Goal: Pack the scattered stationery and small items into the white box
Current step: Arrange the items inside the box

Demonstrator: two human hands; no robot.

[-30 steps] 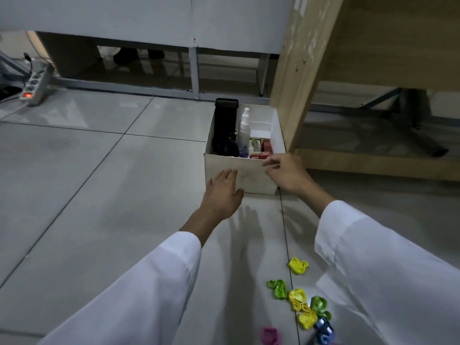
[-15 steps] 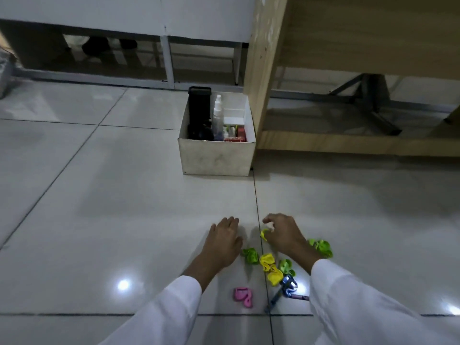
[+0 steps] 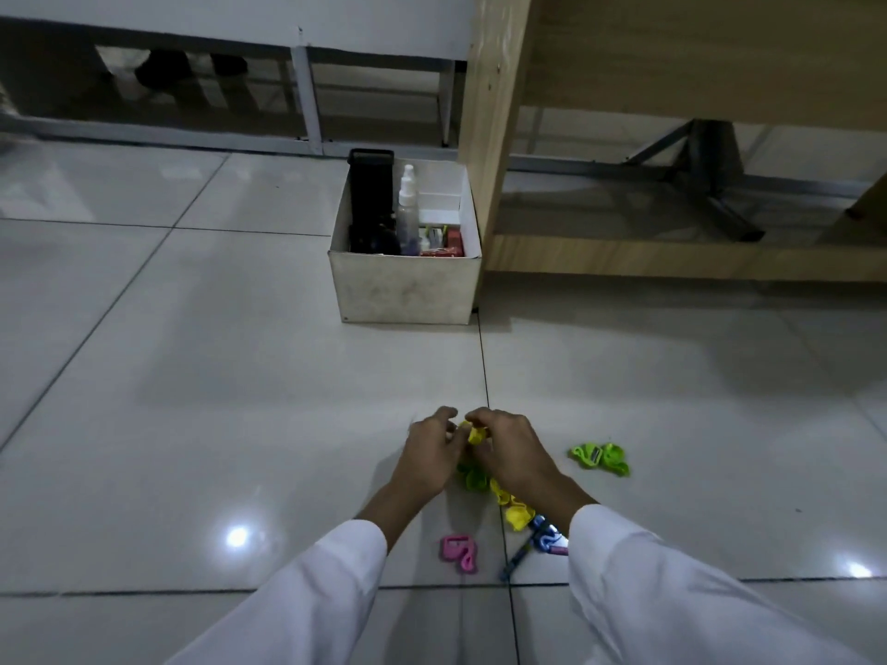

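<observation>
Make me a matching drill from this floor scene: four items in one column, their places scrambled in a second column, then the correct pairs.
Items
1. pink sharpener
2. green sharpener
3. spray bottle
4. yellow sharpener

Places
A. standing inside the white box
B. between the left hand and right hand
C. on the tile near the left sleeve
D. alone on the tile, right of both hands

Pairs: 1-C, 2-D, 3-A, 4-B

wearing: long white sleeves on both arms | cuffs: loose, sitting just above the wrists | left hand and right hand: going bare, no gloves
</observation>
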